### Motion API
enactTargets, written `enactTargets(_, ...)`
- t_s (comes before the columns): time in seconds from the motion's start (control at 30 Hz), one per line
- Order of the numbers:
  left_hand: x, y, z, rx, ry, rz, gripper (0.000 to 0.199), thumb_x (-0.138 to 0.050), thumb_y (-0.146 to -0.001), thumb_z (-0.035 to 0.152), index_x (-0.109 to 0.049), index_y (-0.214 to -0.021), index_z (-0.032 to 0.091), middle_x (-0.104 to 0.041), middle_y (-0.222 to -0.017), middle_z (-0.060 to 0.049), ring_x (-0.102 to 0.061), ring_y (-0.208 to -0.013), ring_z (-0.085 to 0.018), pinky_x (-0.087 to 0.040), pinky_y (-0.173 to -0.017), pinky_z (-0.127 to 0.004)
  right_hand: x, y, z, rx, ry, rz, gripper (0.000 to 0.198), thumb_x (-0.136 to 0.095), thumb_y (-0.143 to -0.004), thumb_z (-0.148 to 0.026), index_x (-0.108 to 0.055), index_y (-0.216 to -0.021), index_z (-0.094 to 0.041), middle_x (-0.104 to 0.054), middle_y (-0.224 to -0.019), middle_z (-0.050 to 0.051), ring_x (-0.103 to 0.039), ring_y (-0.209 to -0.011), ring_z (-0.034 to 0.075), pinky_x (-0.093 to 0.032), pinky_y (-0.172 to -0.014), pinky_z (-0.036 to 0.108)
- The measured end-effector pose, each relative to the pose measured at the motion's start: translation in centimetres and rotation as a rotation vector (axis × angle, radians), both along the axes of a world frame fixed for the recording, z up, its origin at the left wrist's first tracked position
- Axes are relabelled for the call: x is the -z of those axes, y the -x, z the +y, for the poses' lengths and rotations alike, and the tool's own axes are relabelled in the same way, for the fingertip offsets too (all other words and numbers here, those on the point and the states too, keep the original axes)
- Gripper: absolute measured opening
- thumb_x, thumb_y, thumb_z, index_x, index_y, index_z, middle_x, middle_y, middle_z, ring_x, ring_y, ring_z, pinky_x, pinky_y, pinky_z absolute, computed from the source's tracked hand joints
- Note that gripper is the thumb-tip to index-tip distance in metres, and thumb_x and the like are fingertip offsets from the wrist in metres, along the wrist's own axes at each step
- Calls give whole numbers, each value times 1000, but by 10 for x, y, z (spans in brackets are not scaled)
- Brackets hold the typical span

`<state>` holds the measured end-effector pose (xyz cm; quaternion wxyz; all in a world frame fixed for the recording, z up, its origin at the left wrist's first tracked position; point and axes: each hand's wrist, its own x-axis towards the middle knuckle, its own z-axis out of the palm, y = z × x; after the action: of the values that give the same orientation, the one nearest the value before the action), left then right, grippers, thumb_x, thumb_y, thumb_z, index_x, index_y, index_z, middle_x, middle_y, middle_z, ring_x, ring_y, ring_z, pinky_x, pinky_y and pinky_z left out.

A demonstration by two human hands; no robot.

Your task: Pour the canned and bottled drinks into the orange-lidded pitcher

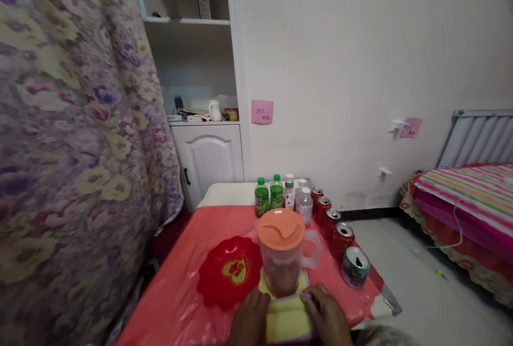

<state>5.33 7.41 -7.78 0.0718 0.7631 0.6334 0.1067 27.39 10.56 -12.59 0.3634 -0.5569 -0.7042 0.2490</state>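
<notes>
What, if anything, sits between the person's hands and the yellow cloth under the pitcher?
Nothing visible. The left hand and right hand both rest directly on the yellow cloth at the table's near edge. The pitcher stands on the cloth's far part, just beyond the fingers, not between them and it.

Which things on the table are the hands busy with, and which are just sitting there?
Busy with:
- yellow cloth, under both the left hand and right hand
- pitcher with orange lid, standing on the cloth

Just sitting there:
- red dish
- green bottles
- pale bottles
- row of cans
</notes>
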Motion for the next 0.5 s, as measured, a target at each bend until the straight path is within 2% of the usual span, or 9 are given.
enactTargets(0.07, -2, -1, -1, -12, 4, -11, 35, -66, -75, 19, -71, -109, 17, -75, -113, -12, -68, -104, -31, -54, -91, -42, -2, 1, 2, 19, 19, 2, 32, -44, -97, -41, -72, -92, -24, -74, -95, 6, -71, -87, 21, -50, -79, 26)
enactTargets(0.2, 1, 0, -4, -27, -14, -21, 35, -49, -88, 11, -69, -115, 17, -74, -120, -13, -68, -111, -28, -53, -98, -42, -1, 3, 5, 49, 26, -3, 32, -46, -96, -40, -72, -89, -24, -76, -93, 7, -72, -86, 22, -51, -78, 26)
enactTargets(0.3, 5, 2, -6, -23, -31, -23, 36, -56, -90, 17, -65, -125, 18, -71, -130, -13, -64, -120, -28, -51, -105, -42, 3, 3, 5, 67, -8, -3, 30, -48, -95, -39, -73, -87, -25, -76, -90, 6, -72, -82, 22, -53, -77, 27)
enactTargets(0.37, 8, 2, -6, -27, -51, -29, 33, -56, -89, 16, -66, -120, 19, -74, -123, -10, -67, -114, -25, -53, -101, -39, 5, 2, 5, 72, -49, 3, 28, -49, -95, -39, -72, -87, -25, -76, -89, 6, -72, -80, 22, -54, -76, 29)
enactTargets(0.5, 11, 0, -3, -44, -106, -30, 31, -42, -93, 7, -70, -97, 21, -77, -102, -5, -69, -97, -21, -54, -89, -34, 12, -1, 3, 87, -164, 28, 25, -54, -93, -42, -70, -88, -24, -74, -89, 7, -73, -79, 23, -57, -72, 30)
